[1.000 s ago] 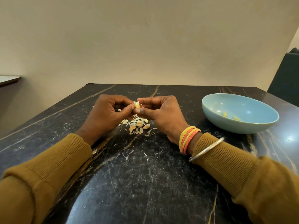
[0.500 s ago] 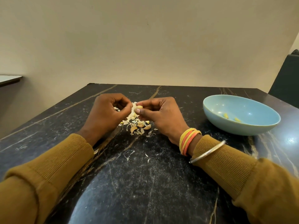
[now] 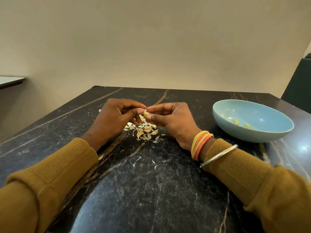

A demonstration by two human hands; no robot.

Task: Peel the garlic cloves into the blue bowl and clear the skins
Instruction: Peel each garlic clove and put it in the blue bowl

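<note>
Between the fingertips of both hands sits one small pale garlic clove (image 3: 145,113), held just above the black marble table (image 3: 151,190). My left hand (image 3: 116,118) pinches it from the left and my right hand (image 3: 171,119) pinches it from the right, fingers curled. Under the hands lies a heap of garlic cloves and papery skins (image 3: 146,130). The blue bowl (image 3: 252,121) stands to the right, with two peeled cloves (image 3: 242,123) inside.
A few loose skin flakes (image 3: 154,163) lie nearer me on the table, one by my left cuff. A dark chair back (image 3: 299,84) rises behind the bowl at the right edge. A beige wall backs the table; a pale ledge (image 3: 10,80) shows far left.
The hands parted slightly half a second ago and have closed together on the clove again. The view has shifted a little; bowl and heap have not moved.
</note>
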